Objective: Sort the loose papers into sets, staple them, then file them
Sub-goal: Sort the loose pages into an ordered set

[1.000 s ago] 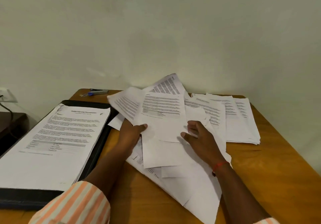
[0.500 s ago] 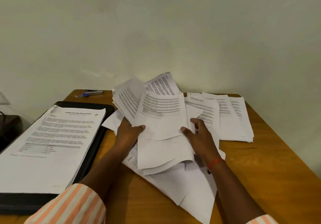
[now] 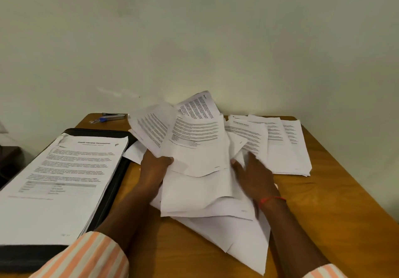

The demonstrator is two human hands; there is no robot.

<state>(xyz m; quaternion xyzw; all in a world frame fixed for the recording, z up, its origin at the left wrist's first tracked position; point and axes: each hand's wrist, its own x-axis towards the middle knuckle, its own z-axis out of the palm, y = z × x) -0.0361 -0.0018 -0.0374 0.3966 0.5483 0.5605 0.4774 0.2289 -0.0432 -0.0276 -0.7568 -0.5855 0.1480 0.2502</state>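
Loose papers (image 3: 207, 193) lie in a messy heap mid-table, white sheets overlapping at odd angles, the lowest corner poking twd 5 o'clock. On top of the heap a fan of printed sheets (image 3: 194, 139) is raised, tilted up twd the wall at 12 o'clock. L hand (image 3: 154, 167) grips the fan at its 7 o'clock corner: thumb pressed on the front sheet, other fingers under the paper & hidden. R hand (image 3: 255, 179) rests palm-down on the heap at approx 4 o'clock of the fan, thumb stretched out twd 10 o'clock, fingers look straight, pointing to 12; hand is blurred, so can't tell if they're spread or together. Red thread (image 3: 272, 200) sits round the R wrist. At 2 o'clock from the heap, a neater stack (image 3: 289, 148) of printed pages lies flat, stepped sideways, its left edge overlapped by heap sheets. At 9 o'clock a black folder (image 3: 117, 169) lies flat w/ a thick printed doc (image 3: 64, 180) on it. Stapler (image 3: 114, 117) sits at 11 o'clock by the wall, w/ a blue-tipped item (image 3: 101, 120) just beside it, too small to tell what. All on a wooden table (image 3: 334, 213); striped sleeve (image 3: 86, 256) at 7 o'clock.
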